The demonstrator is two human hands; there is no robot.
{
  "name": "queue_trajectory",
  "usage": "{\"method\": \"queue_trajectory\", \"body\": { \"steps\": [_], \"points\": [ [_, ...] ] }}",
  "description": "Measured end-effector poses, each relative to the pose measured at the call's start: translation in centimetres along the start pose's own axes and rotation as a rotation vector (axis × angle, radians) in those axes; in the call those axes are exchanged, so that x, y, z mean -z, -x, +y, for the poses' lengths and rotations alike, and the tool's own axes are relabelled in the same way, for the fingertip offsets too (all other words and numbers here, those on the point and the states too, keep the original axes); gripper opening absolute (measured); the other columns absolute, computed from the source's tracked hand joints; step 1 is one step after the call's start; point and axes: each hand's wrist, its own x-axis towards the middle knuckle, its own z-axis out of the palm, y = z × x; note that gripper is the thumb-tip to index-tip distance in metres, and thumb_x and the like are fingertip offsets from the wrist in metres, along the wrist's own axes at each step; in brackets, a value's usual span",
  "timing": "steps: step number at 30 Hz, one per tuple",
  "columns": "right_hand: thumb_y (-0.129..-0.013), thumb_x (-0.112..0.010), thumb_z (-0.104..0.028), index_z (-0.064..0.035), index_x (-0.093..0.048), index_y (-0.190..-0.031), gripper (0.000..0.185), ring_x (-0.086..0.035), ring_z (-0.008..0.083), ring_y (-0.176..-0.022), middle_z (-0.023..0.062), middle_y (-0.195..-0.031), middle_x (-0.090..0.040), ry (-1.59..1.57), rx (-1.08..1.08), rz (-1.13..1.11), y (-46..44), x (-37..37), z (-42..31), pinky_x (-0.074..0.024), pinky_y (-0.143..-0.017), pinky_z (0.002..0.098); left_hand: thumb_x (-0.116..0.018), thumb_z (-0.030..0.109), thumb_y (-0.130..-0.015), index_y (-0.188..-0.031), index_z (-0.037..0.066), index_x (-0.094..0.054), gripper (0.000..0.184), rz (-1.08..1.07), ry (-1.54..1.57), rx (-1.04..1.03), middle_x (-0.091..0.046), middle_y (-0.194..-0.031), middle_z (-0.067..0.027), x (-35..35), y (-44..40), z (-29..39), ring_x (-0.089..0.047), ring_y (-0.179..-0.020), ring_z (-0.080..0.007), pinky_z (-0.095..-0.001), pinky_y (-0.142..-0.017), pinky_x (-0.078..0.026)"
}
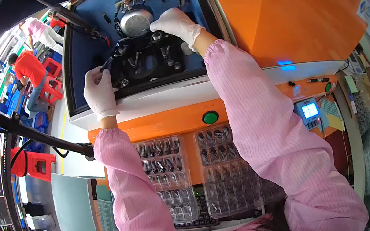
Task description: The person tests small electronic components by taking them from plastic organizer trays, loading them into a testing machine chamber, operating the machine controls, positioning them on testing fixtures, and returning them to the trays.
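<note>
Both my hands wear white gloves and reach into a blue-lined test box. My left hand (99,93) is closed at the left front of a black fixture (145,69), fingertips against a thin dark piece (107,64) I cannot name. My right hand (176,26) is pinched at the back right of the fixture, beside a round silver speaker-like part (136,22). Whatever its fingertips hold is hidden or too small to tell. Metal posts and knobs stand up from the fixture.
Clear plastic trays, left (171,183) and right (221,172), lie below the box; several pockets hold small dark parts. A green button (210,117) sits on the orange front panel. A black support arm (31,130) crosses at left. People work in the left background.
</note>
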Motion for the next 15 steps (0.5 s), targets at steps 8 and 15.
{"method": "queue_trajectory", "body": {
  "steps": [8, 15],
  "points": [
    [-0.066, -0.071, -0.029, 0.0051, -0.068, -0.076, 0.036, -0.063, 0.0267, -0.072, 0.019, -0.075, -0.065, 0.039, 0.084, -0.044, -1.1, 0.0, 0.3, -0.0476, -0.068, 0.0358, -0.063, 0.011, -0.086, -0.102, 0.002, -0.063, 0.018, 0.016, 0.013, -0.004, -0.062, -0.08, -0.0025, -0.1, -0.2, -0.3, -0.056, -0.069, -0.0077, -0.0211, -0.049, -0.051],
    [-0.065, -0.069, -0.03, 0.0039, -0.068, -0.074, 0.035, -0.066, 0.0309, -0.073, 0.0198, -0.072, -0.065, 0.349, 0.12, 0.06, 0.2, -0.9, -1.4, -0.0504, -0.068, 0.0371, -0.065, 0.011, -0.086, -0.1, 0.001, -0.064, 0.018, 0.038, -0.075, -0.038, -0.062, -0.08, -0.0029, 0.3, -0.7, -1.2, -0.055, -0.069, -0.0088, -0.0221, -0.063, -0.047]
  ]
}}
